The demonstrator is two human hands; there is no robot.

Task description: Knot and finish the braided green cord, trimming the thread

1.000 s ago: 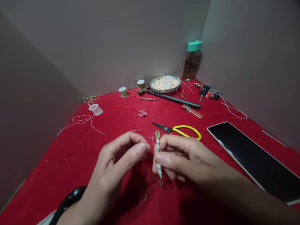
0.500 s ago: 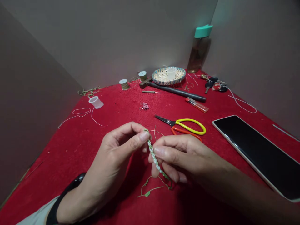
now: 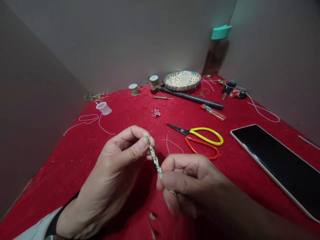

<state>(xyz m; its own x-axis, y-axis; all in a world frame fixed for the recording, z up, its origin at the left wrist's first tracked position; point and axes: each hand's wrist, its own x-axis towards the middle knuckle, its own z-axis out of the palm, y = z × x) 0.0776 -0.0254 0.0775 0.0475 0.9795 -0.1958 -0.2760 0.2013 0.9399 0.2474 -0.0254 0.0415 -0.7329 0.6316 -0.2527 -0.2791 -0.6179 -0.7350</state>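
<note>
A thin braided cord bracelet (image 3: 155, 160) in green and white slants between my two hands. Its upper end is pinched between the thumb and forefinger of my left hand (image 3: 122, 156). Lower down, the fingers of my right hand (image 3: 187, 180) are closed round the braid, hiding part of it. A loose green end comes out below the right fingers, and blurred cord tails with small green bits (image 3: 152, 216) hang beneath. Just beyond my right hand lie scissors (image 3: 200, 140) with one yellow and one red handle, beside loose thread (image 3: 172, 144).
A phone (image 3: 277, 166) lies at right. Farther back are a lighter (image 3: 213, 112), a hammer (image 3: 192, 97), a small awl (image 3: 162, 98), a binder clip (image 3: 156, 113), thread spools (image 3: 134, 89), a woven basket (image 3: 170, 85), a bottle (image 3: 216, 56), keys (image 3: 228, 88) and a white plastic cup (image 3: 105, 108).
My right hand has slid down along the braid, and my left hand has shifted slightly left and up. More of the braid's middle shows between them. The whole view has shifted a little.
</note>
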